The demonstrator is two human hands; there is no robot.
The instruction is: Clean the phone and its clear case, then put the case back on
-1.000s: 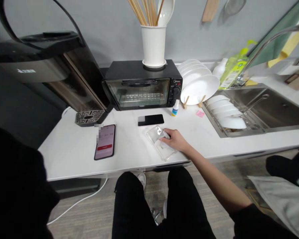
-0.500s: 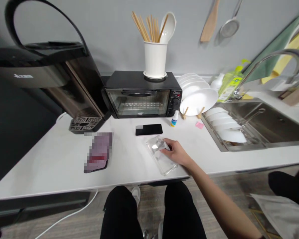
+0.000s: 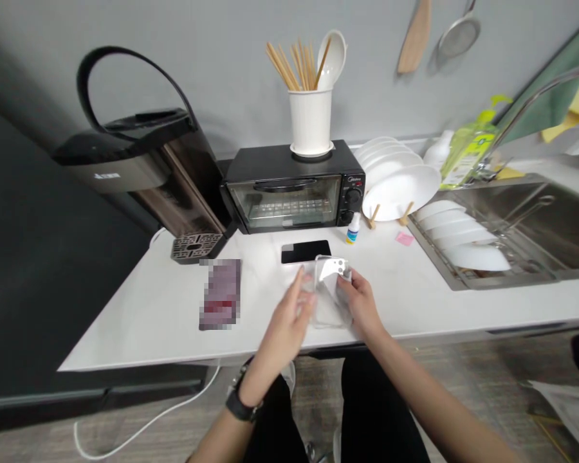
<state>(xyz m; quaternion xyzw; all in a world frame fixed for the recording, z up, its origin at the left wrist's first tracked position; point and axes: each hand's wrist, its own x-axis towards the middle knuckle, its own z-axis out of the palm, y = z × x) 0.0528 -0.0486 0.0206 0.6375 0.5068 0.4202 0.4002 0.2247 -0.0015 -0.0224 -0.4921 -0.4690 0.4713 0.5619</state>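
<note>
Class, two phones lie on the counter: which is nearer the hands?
The dark-screened phone, just beyond the clear case between left hand and right hand; the lit phone lies farther left.

Both hands are hovering close together in front of the body, fingers facing each other.
The left hand (image 3: 289,315) is standing on edge with its back toward the camera, fingers straight and loosely together, tips pointing forward and to the right. Its forearm is slanting up from the lower left. The right hand (image 3: 361,302) is lying palm inward, fingers curled in a pinch against the thumb, and its bare forearm is running in from the lower right.
</note>
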